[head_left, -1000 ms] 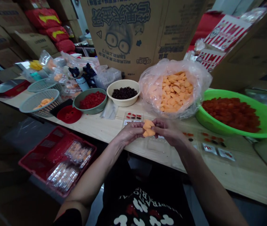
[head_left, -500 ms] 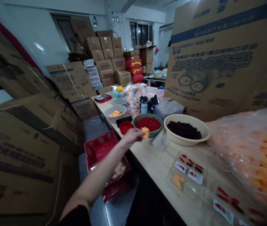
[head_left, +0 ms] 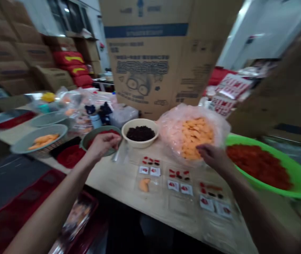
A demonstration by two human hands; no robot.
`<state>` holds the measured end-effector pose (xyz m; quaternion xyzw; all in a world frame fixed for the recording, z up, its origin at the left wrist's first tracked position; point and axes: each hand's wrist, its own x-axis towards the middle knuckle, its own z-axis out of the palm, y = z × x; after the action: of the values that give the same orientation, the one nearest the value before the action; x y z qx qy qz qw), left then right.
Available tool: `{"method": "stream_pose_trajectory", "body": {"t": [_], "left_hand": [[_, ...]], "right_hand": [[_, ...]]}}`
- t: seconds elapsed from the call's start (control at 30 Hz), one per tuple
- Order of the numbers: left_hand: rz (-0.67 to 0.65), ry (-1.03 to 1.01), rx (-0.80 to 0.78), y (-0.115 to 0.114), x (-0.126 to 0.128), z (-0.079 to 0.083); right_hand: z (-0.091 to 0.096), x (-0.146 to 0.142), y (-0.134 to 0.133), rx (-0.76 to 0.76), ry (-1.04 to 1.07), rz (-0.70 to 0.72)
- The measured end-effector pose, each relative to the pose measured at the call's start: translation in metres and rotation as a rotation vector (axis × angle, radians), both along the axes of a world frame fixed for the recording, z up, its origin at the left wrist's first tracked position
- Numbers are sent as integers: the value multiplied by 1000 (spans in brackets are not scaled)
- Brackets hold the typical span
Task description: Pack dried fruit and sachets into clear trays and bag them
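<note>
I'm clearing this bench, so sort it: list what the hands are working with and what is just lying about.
In use: left hand at the bowl of red pieces; right hand at the bag of orange pieces; clear trays; orange piece in one tray.
Lying about: cardboard box; grey basket; red crate; red sacks.

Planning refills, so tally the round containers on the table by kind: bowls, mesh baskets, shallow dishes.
Bowls: 3 (cream bowl, grey-green bowl, bright green bowl)
Mesh baskets: 2 (near basket, far basket)
Red dish: 1
Total: 6
</note>
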<state>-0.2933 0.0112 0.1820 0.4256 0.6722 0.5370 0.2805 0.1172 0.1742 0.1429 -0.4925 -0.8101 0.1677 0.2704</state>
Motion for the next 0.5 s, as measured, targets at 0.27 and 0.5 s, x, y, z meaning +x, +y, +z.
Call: {"method": "stream_pose_trajectory", "body": {"t": [0.27, 0.5], "left_hand": [[-593, 586, 213, 164, 197, -27], [-520, 862, 50, 247, 227, -50]], "right_hand": [[3, -51, 97, 115, -617, -111], [-9, -38, 116, 229, -584, -74]]}}
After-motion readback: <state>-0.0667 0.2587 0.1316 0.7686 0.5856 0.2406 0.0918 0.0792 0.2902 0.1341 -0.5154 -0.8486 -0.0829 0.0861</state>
